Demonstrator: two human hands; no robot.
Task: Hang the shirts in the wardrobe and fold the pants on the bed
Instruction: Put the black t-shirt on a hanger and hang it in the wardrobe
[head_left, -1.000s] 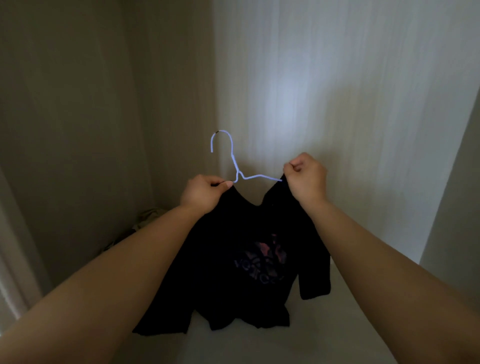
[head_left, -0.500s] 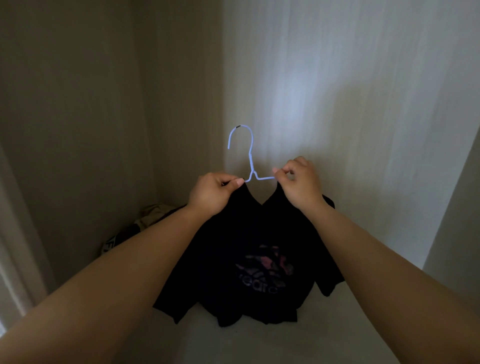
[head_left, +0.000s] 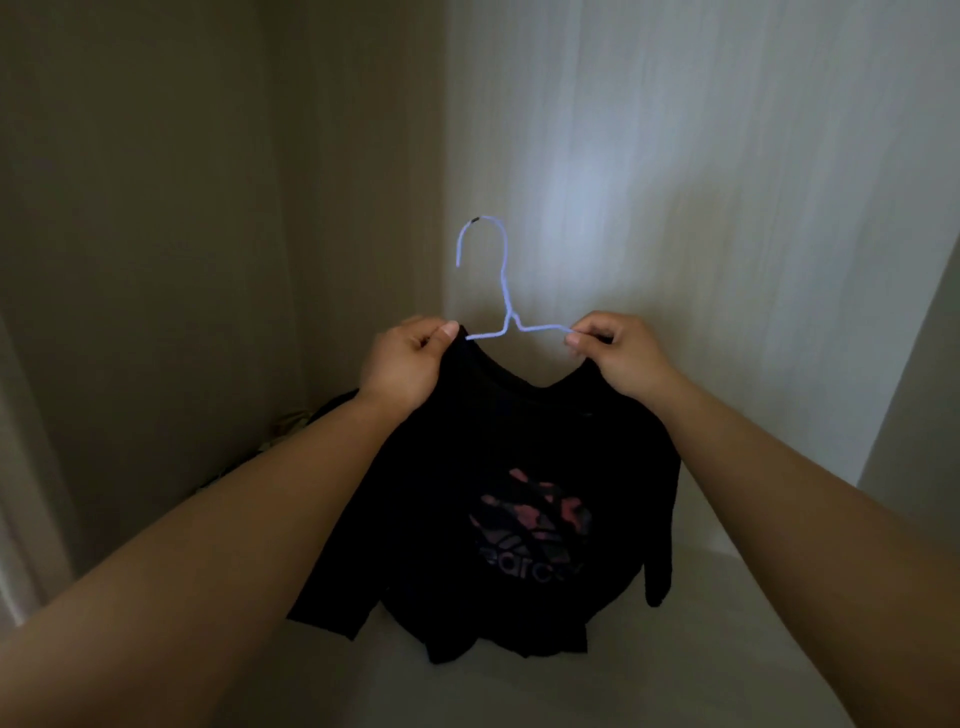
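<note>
A person's left hand (head_left: 410, 364) and right hand (head_left: 618, 353) are each pinching a shoulder of a black T-shirt with a pink-and-grey chest print (head_left: 493, 441), which is sitting on a thin pale-blue wire hanger (head_left: 506, 296). The hook is rising between the hands and the shirt is hanging below them, inside a pale-walled wardrobe (head_left: 727, 156).

- both my arms bare, stretched forward, converging toward centre
- left hand (head_left: 405, 364): fingers curled, thumb and forefinger pinching one shoulder of the shirt (head_left: 519, 441)
- right hand (head_left: 621, 353): same pinch on the other shoulder, about level with left, knuckles up
</note>
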